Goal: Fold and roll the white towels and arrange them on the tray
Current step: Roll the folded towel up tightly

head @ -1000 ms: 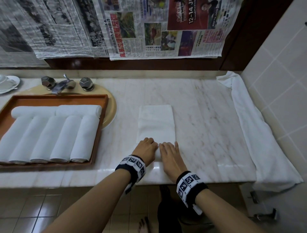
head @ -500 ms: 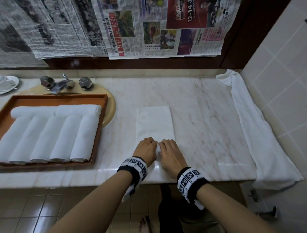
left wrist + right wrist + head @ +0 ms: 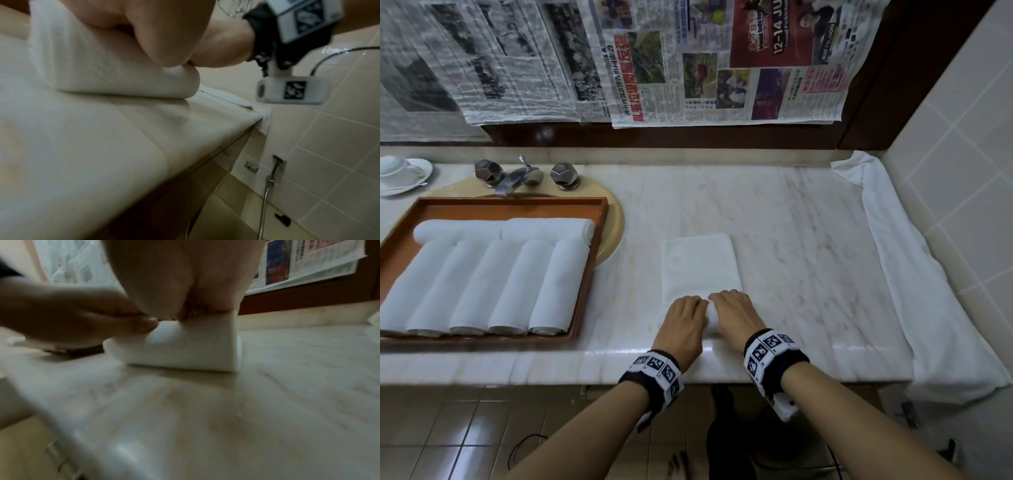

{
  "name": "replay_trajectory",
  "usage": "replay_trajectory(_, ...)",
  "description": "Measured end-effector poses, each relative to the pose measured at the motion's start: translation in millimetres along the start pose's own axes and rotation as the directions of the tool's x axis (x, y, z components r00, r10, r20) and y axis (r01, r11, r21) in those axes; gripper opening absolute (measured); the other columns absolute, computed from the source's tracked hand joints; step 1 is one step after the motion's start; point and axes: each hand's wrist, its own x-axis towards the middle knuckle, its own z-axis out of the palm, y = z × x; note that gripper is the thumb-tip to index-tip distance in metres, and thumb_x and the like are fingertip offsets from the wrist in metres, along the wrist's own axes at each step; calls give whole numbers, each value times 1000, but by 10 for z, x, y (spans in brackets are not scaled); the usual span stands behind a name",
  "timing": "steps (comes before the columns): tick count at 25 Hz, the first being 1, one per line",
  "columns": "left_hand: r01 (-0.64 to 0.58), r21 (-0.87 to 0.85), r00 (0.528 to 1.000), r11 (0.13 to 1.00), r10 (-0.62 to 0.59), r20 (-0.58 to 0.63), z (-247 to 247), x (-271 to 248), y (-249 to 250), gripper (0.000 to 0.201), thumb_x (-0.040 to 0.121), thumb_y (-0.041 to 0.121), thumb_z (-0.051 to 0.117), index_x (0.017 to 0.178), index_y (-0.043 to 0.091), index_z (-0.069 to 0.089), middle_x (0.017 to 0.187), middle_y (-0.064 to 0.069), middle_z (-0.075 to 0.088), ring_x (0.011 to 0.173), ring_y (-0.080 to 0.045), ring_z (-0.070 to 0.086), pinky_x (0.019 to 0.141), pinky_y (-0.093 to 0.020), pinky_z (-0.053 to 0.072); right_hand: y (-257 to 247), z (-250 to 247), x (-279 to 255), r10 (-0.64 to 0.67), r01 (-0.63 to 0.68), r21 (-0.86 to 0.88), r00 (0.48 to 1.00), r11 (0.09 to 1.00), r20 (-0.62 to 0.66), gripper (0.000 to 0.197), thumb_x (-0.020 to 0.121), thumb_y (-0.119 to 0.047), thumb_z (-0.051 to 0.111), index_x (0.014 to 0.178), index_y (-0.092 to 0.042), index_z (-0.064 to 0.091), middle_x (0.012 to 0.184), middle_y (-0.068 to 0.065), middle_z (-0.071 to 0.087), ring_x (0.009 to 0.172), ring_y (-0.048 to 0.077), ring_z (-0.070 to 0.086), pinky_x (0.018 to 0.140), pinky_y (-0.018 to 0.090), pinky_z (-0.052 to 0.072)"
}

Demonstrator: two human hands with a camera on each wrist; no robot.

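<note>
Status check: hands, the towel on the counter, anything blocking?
Left hand and right hand both curled on the towel. Near end rolled, far end flat. Seven rolls on the tray. Roll path unobstructed.

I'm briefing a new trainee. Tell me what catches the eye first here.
Both hands, left hand and right hand, grip the near end of a white towel on the marble counter, rolling it. At left, a wooden tray holds seven rolled towels.
</note>
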Motion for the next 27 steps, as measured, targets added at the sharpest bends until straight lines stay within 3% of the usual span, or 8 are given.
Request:
replay_trajectory(3,5,71,981,997,-18,191,-151,251,-52,35,87,8,41,118,7,57,112,-8,57,102,-27,54,95,-30,37,-22,181,-200,-49,34,-74,975,997,-215,33,82,-6,49,114,-5,57,111,10,57,103,29,54,100,43,43)
replay_trajectory(6,27,128,951,991,-65,302,-260,489,-39,30,89,6,43,117,8,54,118,-9,56,108,-26,49,94,-29,33,-6,254,-242,-33,16,-87,980,996,-196,45,78,-8,38,120,-6,55,115,7,56,107,26,52,106,42,33)
replay_trajectory(10,80,68,994,994,-85,69,-213,320,104,35,81,-4,54,116,2,58,114,-13,59,104,-30,55,97,-34,42,99,157,-1,17,-16,6,983,1000,-183,36,68,1,62,103,-9,63,95,6,63,90,28,61,93,34,38)
replay_trajectory(12,48,39,997,998,-46,-56,-83,142,98,52,69,-10,53,121,-3,56,118,-18,58,109,-33,53,101,-44,46,122,53,108,35,-34,18,995,999,-92,30,78,0,59,107,-9,63,101,7,63,98,29,59,95,35,39)
replay_trajectory(15,45,61,999,997,-46,8,-7,44,57,64,67,-6,39,130,-6,51,128,-20,54,121,-34,43,110,-50,36,144,-2,263,86,-86,36,996,996,23,33,93,-6,43,123,-10,56,118,6,59,115,26,50,103,33,29)
replay_trajectory(17,42,56,998,998,-44,36,-3,104,22,62,70,-4,36,130,-5,53,127,-19,56,121,-33,45,110,-50,31,119,3,252,78,-78,5,994,997,-71,29,90,-5,52,118,-4,59,114,12,61,112,32,54,103,40,37)
replay_trajectory(22,97,72,987,993,-105,119,-156,434,-80,62,61,-7,61,123,0,59,119,-14,62,111,-33,59,112,-41,32,61,233,-93,1,-23,-124,983,992,-182,52,82,-8,30,129,-1,52,129,14,54,122,31,51,109,49,38)
replay_trajectory(27,127,38,986,991,-131,102,-250,622,-71,51,79,-3,46,129,5,49,129,-9,51,119,-27,46,111,-31,24,195,127,179,-44,30,-63,972,998,-232,40,82,-7,42,118,-10,59,112,3,62,105,25,59,105,38,31)
